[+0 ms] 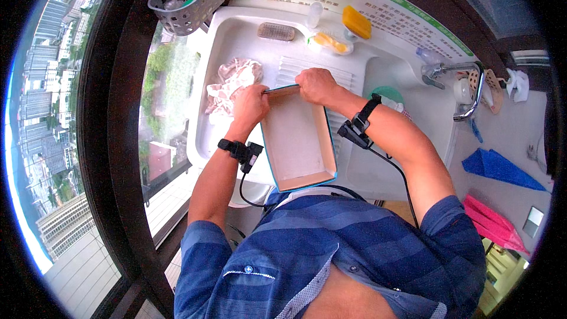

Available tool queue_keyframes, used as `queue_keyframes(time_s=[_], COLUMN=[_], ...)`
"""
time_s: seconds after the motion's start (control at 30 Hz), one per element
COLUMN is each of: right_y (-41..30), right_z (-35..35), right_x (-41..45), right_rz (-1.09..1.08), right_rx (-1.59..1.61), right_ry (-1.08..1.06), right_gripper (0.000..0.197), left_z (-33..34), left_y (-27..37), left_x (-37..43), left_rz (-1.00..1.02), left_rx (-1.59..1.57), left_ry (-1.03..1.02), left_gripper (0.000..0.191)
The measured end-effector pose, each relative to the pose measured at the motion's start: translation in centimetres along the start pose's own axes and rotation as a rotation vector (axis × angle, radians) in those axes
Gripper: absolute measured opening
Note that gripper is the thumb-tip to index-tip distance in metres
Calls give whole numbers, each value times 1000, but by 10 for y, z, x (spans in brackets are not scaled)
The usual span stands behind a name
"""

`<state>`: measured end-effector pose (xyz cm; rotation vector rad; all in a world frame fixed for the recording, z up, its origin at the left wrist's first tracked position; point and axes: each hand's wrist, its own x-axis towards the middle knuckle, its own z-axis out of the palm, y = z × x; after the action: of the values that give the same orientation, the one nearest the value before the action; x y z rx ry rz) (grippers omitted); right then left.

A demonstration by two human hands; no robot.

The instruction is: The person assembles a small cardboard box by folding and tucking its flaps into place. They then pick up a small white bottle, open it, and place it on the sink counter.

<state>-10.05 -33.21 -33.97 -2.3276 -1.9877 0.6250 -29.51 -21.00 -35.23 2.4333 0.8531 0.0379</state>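
Observation:
A shallow cardboard box [297,144] with blue outer edges, its open side towards me, is held in front of my body over the laundry sink's washboard side. My left hand [251,105] grips its far left corner, fingers closed on the rim. At the far right corner, my right hand [317,85] is closed on the rim too. The box's inside shows a pale bottom and brown walls, with nothing in it. Just left of my left hand lies a crumpled pink and white patterned cloth [237,77]. The ribbed washboard [290,67] shows beyond the box, partly hidden by it.
A scrubbing brush [276,32], a soap dish [330,43] and a yellow sponge [356,22] sit along the sink's back ledge. Right of the box are the basin [385,164], a green bowl [386,94] and a chrome faucet [476,93]. A grey plastic basket [188,9] hangs at upper left, beside the window.

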Motion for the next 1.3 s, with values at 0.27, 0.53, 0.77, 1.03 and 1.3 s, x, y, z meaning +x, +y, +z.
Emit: queue_keyframes(time_s=[0.27,0.53,0.77,1.03,1.3], right_y=[11,-9,0,-18,-14], right_z=[-1,15,81,62,39], right_x=[-28,-109,-115,-116,-102], right_rz=[270,481,-13,364,428], right_rx=[298,528,77,437,463], right_ry=[221,-359,-140,-69,-103], right_gripper=[35,59,34,38,38], left_z=[-9,21,114,129,150], left_y=[9,64,85,81,71], left_x=[0,-46,-54,-57,-59], left_rz=[-75,93,125,157,200], left_rx=[-4,-150,-518,-480,-417], left_ry=[-49,-101,-438,-395,-365], left_gripper=[39,37,75,78,59])
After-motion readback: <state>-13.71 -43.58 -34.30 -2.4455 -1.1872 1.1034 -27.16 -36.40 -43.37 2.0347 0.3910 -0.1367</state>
